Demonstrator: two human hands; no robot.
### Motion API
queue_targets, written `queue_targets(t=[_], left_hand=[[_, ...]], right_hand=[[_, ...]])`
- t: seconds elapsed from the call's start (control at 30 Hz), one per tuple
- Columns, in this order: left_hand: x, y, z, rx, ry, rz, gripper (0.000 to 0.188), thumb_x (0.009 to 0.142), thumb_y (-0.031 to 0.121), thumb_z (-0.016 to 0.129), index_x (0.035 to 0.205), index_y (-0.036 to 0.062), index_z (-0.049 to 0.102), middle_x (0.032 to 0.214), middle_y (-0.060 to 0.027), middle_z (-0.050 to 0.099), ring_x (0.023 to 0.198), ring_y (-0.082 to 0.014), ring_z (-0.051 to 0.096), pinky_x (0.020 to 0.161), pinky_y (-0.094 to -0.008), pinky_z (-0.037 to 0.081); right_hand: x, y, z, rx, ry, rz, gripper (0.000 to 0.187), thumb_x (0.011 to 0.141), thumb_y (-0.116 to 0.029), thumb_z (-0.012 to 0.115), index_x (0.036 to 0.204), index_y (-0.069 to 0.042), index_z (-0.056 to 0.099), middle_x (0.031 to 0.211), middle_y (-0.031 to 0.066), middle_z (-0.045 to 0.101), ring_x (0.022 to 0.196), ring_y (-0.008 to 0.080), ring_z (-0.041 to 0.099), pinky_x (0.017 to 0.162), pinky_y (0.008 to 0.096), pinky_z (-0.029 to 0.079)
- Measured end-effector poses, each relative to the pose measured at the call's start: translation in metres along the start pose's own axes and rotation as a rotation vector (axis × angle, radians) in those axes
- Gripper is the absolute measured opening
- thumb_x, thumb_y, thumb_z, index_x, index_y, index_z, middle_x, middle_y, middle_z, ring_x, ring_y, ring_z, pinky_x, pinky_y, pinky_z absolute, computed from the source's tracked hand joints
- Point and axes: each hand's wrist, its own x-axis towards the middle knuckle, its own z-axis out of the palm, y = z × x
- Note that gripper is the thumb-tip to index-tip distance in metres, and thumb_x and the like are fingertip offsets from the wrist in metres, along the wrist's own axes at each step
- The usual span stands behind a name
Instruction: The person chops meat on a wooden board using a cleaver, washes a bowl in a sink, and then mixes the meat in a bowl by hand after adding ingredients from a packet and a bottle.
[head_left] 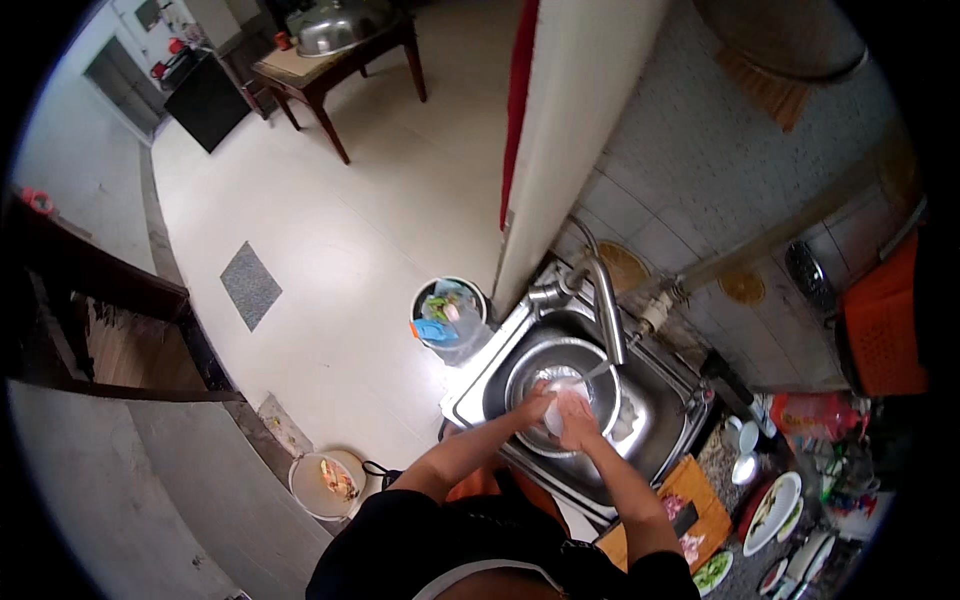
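Observation:
Over a metal basin (522, 376) standing in the steel sink (660, 405), both my hands are close together. My left hand (538, 402) grips the near left edge of a white rounded thing (553, 418), which looks like a small bowl; its shape is partly hidden by my hands. My right hand (576, 412) lies across it from the right, fingers against its surface. Water runs from the faucet (608, 310) down toward my hands. Something pale and translucent (627, 418) lies in the sink, right of the basin.
On the right counter lie a cutting board (712, 500) with meat and a dark-bladed cleaver (685, 518), an oval plate (775, 510) and a plate of chopped greens (713, 572). A lined waste bin (481, 295) stands left of the sink, a white bucket (300, 485) lower left.

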Motion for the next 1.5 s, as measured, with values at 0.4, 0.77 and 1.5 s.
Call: queue_targets(t=[0.4,0.77,1.5], left_hand=[[0.090,-0.086,-0.031,0.018,0.005,0.210,0.043,0.083,0.032,0.048,0.120,0.0152,0.032,0.107,-0.0139,0.045,0.095,-0.0214,0.047,0.066,-0.0346,0.047],[0.091,-0.089,-0.019,0.163,0.384,0.259,0.046,0.080,0.035,0.051,0.119,0.0157,0.036,0.127,-0.0181,0.028,0.107,-0.0389,0.040,0.088,-0.0380,0.037],[0.049,-0.026,0.001,0.452,0.244,0.517,0.035,0.082,0.010,0.039,0.118,0.0088,0.039,0.106,-0.0159,0.051,0.097,-0.0256,0.050,0.086,-0.0342,0.038]], right_hand=[[0.017,-0.028,-0.036,0.147,-0.173,0.080,0.063,0.074,-0.032,0.055,0.125,-0.004,0.031,0.129,0.0187,0.031,0.121,0.0309,0.027,0.098,0.0436,0.020],[0.004,-0.034,0.031,1.165,0.053,0.276,0.039,0.084,-0.023,0.046,0.116,-0.001,0.042,0.109,0.0183,0.051,0.100,0.0327,0.048,0.085,0.0314,0.037],[0.016,0.048,0.067,1.859,0.091,0.951,0.036,0.082,-0.018,0.048,0.114,-0.003,0.040,0.100,0.0155,0.054,0.085,0.0309,0.056,0.072,0.0462,0.048]])
